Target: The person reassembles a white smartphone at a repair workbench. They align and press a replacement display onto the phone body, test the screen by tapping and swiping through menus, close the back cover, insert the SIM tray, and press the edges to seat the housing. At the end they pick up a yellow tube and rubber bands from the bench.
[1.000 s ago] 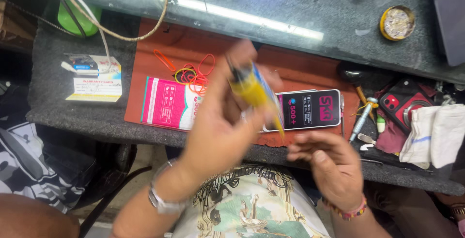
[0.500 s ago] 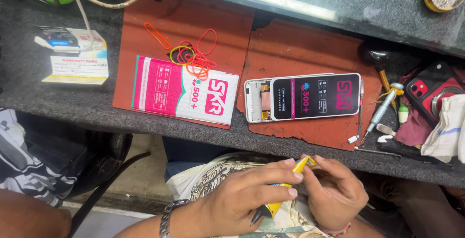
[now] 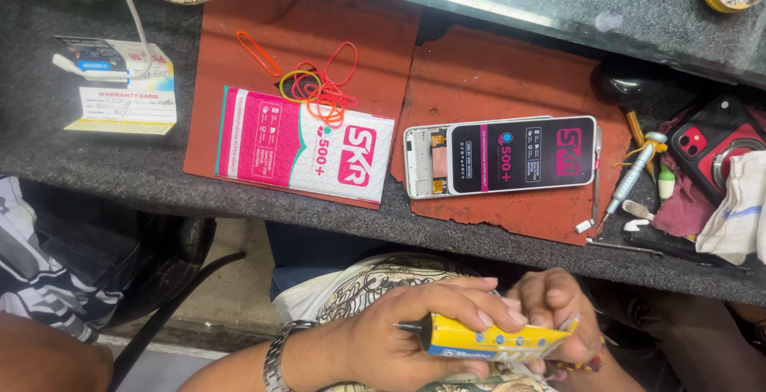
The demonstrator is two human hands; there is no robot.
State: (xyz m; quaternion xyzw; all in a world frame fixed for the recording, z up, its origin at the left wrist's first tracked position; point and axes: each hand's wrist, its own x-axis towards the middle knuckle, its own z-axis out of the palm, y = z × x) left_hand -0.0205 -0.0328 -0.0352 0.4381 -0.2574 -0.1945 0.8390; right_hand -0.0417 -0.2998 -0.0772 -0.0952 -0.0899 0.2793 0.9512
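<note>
Low in the head view, over my lap, both hands hold a yellow glue tube (image 3: 487,338) with a thin black nozzle pointing left. My left hand (image 3: 399,336) wraps around the tube's nozzle end; a metal watch sits on that wrist. My right hand (image 3: 558,312) grips the tube's other end. Above them, on the red mat (image 3: 511,81), lies an opened phone (image 3: 501,157) with a new screen in dark printed film resting on its frame. A pink and white flat package (image 3: 307,153) lies to its left.
Coloured rubber bands (image 3: 315,85) lie above the package. A small card box (image 3: 120,89) sits at the far left. A screwdriver (image 3: 630,177), tweezers, a red phone (image 3: 710,141) and a white cloth (image 3: 738,208) crowd the right. Another person's striped sleeve (image 3: 40,280) is at lower left.
My hands came down from over the bench to my lap with the yellow tube, and the right hand joined the left on it. The view shifted downward.
</note>
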